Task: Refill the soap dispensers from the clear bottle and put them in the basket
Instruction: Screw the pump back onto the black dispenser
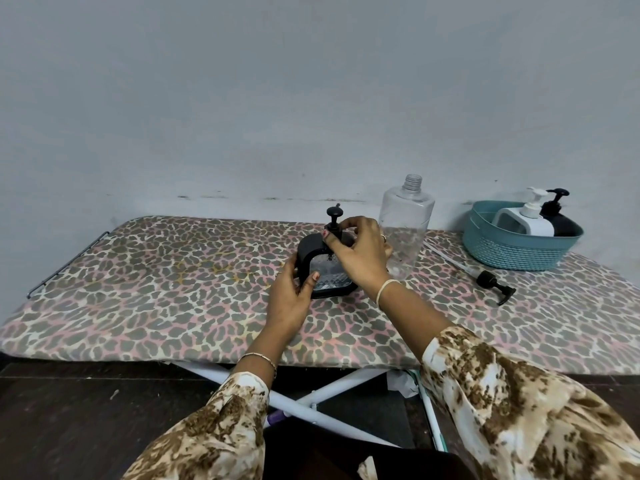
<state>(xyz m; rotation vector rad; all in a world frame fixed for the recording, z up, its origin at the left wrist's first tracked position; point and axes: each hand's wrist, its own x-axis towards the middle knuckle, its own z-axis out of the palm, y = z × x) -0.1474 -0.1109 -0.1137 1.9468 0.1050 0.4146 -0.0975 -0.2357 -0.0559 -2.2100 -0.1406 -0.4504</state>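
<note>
A black soap dispenser with a clear patterned window stands on the leopard-print table. My left hand grips its lower left side. My right hand pinches the collar of its black pump head at the top. Just right of my right hand stands the clear bottle, uncapped and nearly empty. The teal basket at the far right holds a white dispenser and a black dispenser.
A loose black pump with a long clear tube lies on the table between the clear bottle and the basket. A grey wall runs close behind the table. White crossed legs show under the table's front edge.
</note>
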